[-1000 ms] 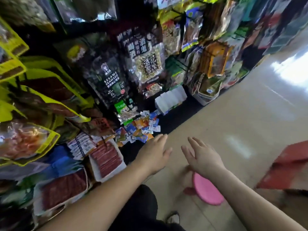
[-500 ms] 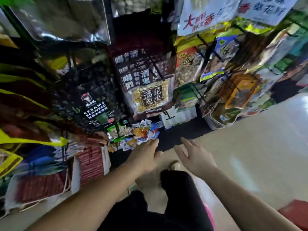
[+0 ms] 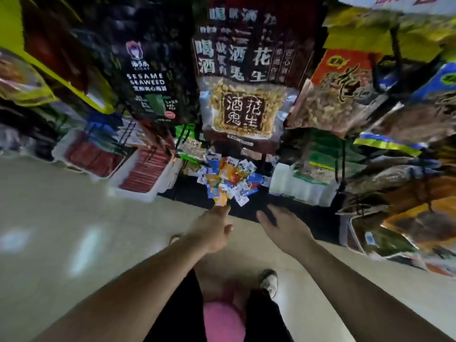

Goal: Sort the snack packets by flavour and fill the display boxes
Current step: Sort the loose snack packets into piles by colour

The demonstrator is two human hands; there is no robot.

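My left hand (image 3: 212, 228) has advanced across the floor to the near edge of the packet pile (image 3: 229, 178); whether its fingertips touch the nearest orange packet I cannot tell. My right hand (image 3: 283, 228), fingers spread, has followed level beside it. The pink stool (image 3: 222, 319) now sits between my legs.

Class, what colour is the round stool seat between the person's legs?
Pink. The stool shows best, and only, in the head view, at the bottom centre.

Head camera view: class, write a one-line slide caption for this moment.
Left hand and right hand, both open, reach toward a heap of small snack packets beneath hanging snack bags.
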